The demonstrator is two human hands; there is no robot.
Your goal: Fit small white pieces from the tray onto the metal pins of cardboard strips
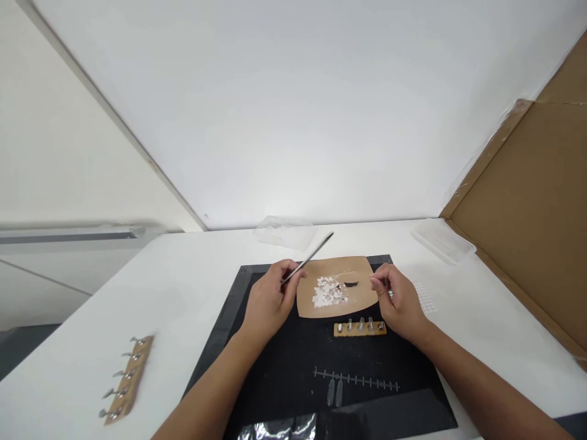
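Note:
My left hand [274, 294] is closed around a thin grey stick-like tool [314, 252], which points up and to the right. My right hand [398, 298] has its fingers pinched together at the right edge of a tan tray [309, 305]; whatever is between them is too small to make out. Small white pieces [329, 291] and a dark sliver [351, 284] lie in the tray. Just below it, a short wooden strip [360, 329] bears several small upright clear or metallic pieces. A clear comb-like plastic strip [355, 379] rests nearer me, with two narrow pieces at its lower side.
A black mat [275, 379] lies under the work on the white table [183, 293]. Another wooden strip with metal clips [131, 382] stands at the left. Clear plastic trays [284, 232] [443, 240] sit at the back. Cardboard [527, 226] rises on the right.

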